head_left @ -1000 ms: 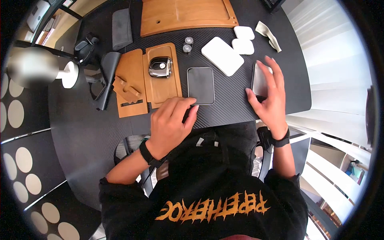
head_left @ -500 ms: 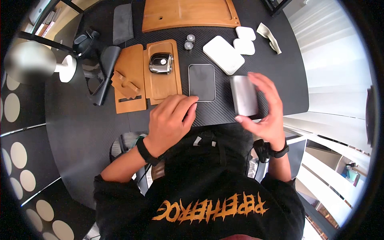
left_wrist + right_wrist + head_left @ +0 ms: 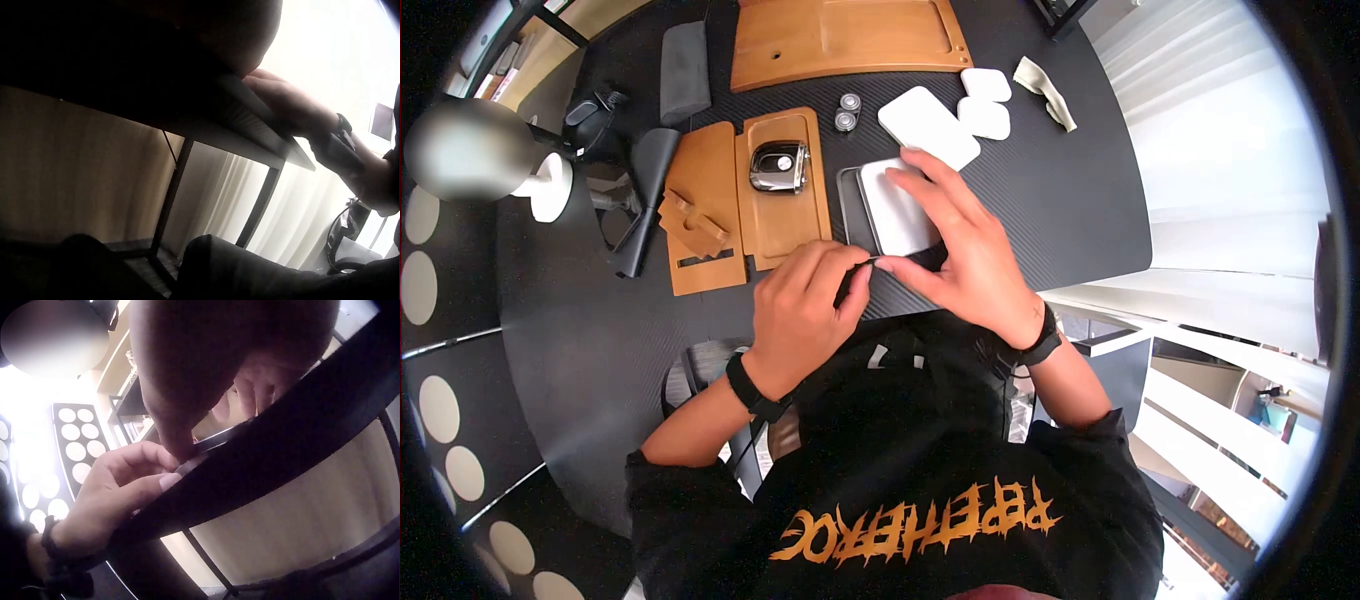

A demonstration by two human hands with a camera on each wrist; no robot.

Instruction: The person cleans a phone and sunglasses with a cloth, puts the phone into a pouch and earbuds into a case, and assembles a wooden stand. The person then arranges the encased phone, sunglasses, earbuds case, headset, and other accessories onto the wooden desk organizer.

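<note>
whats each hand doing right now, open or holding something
Left hand: closed, thumb and forefinger pinching the near edge of the dark tray.
Right hand: closed around the silver case, thumb at its near end, fingers at its far end.

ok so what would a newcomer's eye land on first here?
Probably the bright silvery box in the right hand, partly over the flat dark tray. Next, the orange lettering across the black shirt, low in the head view. Then the shiny dark device on the brown tray, left of the box.
</note>
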